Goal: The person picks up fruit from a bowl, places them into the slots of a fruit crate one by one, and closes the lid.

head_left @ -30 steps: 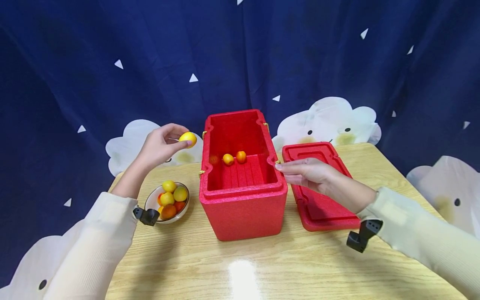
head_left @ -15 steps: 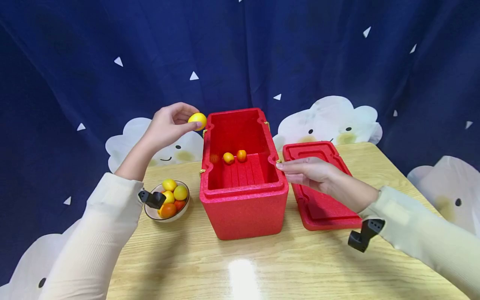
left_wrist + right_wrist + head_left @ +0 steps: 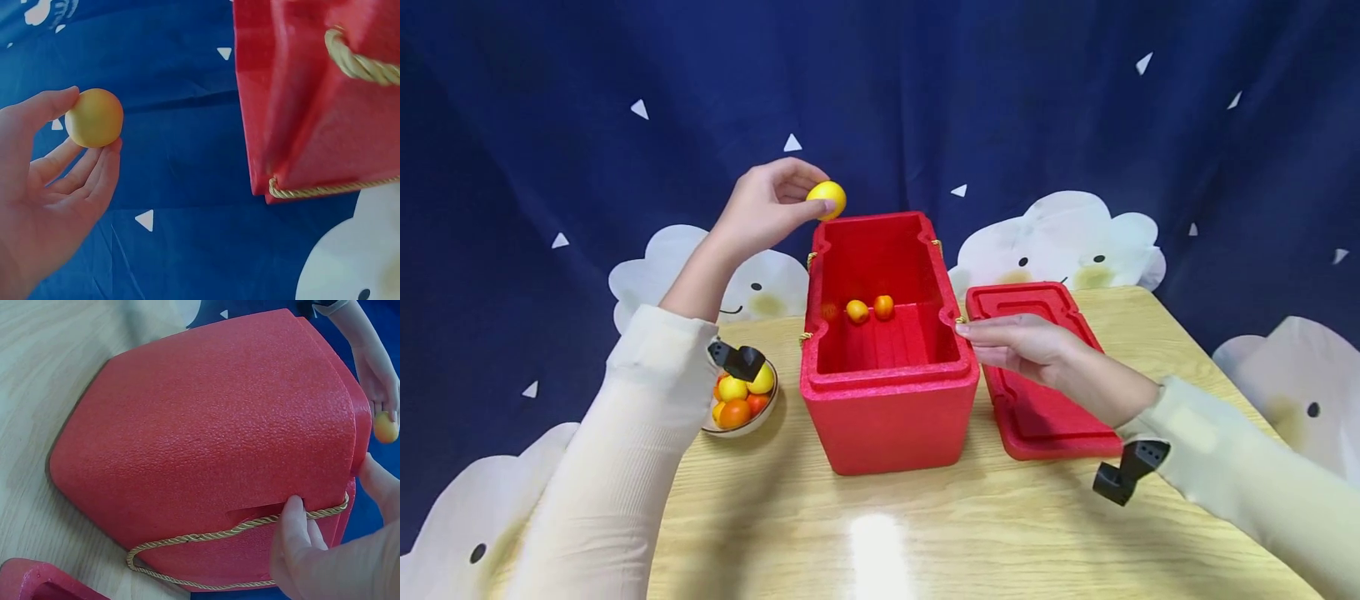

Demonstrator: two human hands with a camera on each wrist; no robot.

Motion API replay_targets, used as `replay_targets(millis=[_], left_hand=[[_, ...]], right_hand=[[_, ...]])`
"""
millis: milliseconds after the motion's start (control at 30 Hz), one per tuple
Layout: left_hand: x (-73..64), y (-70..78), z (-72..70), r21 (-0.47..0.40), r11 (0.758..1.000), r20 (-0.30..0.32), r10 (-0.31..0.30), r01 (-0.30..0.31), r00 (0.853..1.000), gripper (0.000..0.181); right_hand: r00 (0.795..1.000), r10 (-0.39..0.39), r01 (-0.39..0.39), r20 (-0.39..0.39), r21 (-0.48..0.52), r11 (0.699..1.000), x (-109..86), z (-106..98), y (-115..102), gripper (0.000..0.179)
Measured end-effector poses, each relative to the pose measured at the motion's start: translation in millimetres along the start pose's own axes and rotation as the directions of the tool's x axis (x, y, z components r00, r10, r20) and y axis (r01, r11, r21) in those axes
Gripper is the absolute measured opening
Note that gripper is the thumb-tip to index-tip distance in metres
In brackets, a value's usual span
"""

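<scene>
My left hand (image 3: 769,204) pinches a small round yellow fruit (image 3: 827,201) between thumb and fingertips. It is raised above the far left corner of a deep red foam box (image 3: 891,429). In the left wrist view the fruit (image 3: 95,118) shows an orange blush, and the box wall (image 3: 312,137) is apart from it. Two orange-yellow fruits (image 3: 857,312) lie on the box floor. My right hand (image 3: 1026,346) grips the box's right wall near the front, thumb at the rim and fingers against the outside by the gold rope (image 3: 206,536).
Left of the box, a bowl (image 3: 760,421) of several yellow and orange fruits is partly hidden behind the left wrist camera (image 3: 737,360). The red lid (image 3: 1052,417) lies to the right on the wooden table (image 3: 970,533). A blue curtain (image 3: 880,92) hangs behind.
My left hand has risen and moved rightward with the yellow fruit, from beside the box to above its far left corner. The right hand keeps its grip on the box wall.
</scene>
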State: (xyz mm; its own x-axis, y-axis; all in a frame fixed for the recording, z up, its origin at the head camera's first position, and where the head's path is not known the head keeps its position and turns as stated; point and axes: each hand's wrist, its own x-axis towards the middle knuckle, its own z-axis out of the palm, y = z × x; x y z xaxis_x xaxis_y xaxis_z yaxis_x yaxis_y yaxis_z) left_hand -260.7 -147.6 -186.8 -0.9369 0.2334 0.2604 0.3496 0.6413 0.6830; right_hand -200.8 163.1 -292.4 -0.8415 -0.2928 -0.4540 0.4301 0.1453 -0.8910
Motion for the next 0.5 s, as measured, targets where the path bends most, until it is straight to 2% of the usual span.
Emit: replay_targets(millis=[367, 433, 500], left_hand=[[22.8, 15.5, 18.0, -0.060, 0.998, 0.017, 0.025, -0.024, 1.000, 0.038], [25.9, 17.1, 22.0, -0.071, 0.997, 0.025, 0.031, -0.030, 0.999, 0.037], [28.8, 19.0, 25.5, -0.081, 0.996, 0.033, 0.031, -0.028, 0.999, 0.037]], right_hand=[[1.000, -0.005, 0.004, 0.018, 0.051, 0.999, -4.7, -8.2, 1.4, 0.067], [1.000, -0.009, 0.008, 0.021, 0.054, 0.998, -5.6, -9.6, 2.2, 0.060], [0.999, -0.019, 0.017, 0.031, 0.055, 0.998, -6.5, -11.4, 3.2, 0.044]])
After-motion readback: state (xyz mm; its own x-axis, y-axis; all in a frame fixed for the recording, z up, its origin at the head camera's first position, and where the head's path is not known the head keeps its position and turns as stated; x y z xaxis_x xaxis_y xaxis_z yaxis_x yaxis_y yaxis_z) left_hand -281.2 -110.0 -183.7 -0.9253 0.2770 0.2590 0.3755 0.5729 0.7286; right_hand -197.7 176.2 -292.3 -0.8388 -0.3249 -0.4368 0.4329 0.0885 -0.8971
